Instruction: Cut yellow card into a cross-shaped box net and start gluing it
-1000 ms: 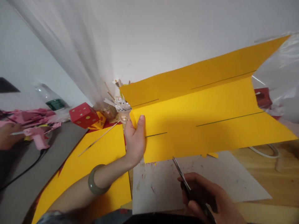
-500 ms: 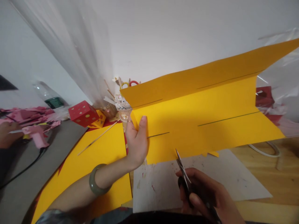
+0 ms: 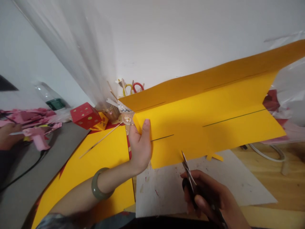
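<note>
My left hand (image 3: 140,148) grips the left end of a folded sheet of yellow card (image 3: 181,127), its thumb lying on the front. The card is held up, creased lengthwise, with dark straight lines marked on it and its right end cut at an angle. In my right hand (image 3: 207,194) is a pair of scissors (image 3: 189,176) with black handles. Their tip stands at the lower edge of the card, left of its middle, and the blades look nearly closed. A green bangle (image 3: 101,184) sits on my left wrist.
A white paper sheet (image 3: 162,197) lies on the wooden table (image 3: 286,184). At left are another yellow sheet (image 3: 109,152) with a thin stick (image 3: 100,141), a red box (image 3: 85,115) and a pink glue gun (image 3: 38,139). Another person's hand (image 3: 9,135) is at the far left.
The right end of the yellow card has swung slightly inward and down. My right hand and the scissors have shifted a little to the right. My left hand keeps its grip.
</note>
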Demonstrator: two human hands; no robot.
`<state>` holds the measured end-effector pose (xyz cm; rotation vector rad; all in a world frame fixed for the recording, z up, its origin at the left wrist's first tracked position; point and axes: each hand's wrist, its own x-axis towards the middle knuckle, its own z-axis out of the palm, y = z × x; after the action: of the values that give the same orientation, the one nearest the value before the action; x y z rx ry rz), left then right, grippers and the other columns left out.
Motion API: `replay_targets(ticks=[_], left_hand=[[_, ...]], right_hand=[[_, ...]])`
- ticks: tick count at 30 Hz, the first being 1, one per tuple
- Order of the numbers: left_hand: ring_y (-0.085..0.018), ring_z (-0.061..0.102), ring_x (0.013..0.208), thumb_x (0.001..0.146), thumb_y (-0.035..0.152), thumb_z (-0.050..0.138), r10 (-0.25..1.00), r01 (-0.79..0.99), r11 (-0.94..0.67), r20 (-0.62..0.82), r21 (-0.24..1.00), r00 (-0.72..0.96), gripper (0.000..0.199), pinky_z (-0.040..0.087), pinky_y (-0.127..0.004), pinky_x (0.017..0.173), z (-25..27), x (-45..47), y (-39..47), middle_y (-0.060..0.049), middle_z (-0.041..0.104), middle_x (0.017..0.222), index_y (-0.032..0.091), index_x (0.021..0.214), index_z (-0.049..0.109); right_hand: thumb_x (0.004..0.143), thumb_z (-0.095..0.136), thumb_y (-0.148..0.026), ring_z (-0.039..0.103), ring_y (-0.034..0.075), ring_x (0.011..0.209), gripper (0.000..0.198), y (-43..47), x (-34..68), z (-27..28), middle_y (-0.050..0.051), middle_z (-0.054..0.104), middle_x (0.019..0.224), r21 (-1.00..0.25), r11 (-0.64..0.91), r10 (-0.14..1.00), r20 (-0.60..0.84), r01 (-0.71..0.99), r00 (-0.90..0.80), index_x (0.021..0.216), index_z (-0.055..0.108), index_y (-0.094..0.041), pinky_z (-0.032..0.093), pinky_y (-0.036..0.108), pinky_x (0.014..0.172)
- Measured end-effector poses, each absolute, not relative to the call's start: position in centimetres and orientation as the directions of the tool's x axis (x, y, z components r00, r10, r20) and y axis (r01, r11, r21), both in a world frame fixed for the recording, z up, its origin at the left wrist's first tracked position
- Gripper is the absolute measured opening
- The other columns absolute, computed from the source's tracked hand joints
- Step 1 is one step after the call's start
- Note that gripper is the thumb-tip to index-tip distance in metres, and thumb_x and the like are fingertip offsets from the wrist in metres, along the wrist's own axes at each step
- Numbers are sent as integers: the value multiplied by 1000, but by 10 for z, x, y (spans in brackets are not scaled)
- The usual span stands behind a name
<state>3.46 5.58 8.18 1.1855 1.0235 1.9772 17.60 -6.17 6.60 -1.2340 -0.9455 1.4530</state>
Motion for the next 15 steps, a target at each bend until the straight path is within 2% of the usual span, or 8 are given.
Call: replay_targets(ticks=[5, 10, 15], left_hand=[[-16, 59, 86, 84, 32, 56, 797, -89, -512, 434, 854, -420, 13, 47, -30, 85, 82, 34, 56, 1, 57, 73, 20, 78, 54], [-16, 58, 89, 85, 32, 55, 804, -88, -505, 430, 859, -411, 12, 44, -33, 91, 82, 34, 57, 0, 58, 77, 20, 81, 53], [-15, 57, 83, 84, 31, 56, 793, -73, -508, 433, 858, -427, 13, 46, -30, 86, 83, 34, 56, 2, 54, 71, 20, 77, 52]], right_hand=[[52, 81, -53, 52, 9, 49, 46, -62, 176, 66, -4, 58, 57, -961, -240, 968, -248, -136, 43, 83, 67, -22, 41, 20, 48], [52, 83, -39, 50, 7, 46, 35, -62, 175, 66, -5, 57, 54, -955, -252, 961, -266, -157, 77, 80, 69, -23, 39, 18, 45], [55, 79, -27, 50, 6, 43, 23, -62, 172, 66, -6, 58, 50, -962, -231, 959, -250, -144, 135, 76, 70, -23, 39, 17, 45]])
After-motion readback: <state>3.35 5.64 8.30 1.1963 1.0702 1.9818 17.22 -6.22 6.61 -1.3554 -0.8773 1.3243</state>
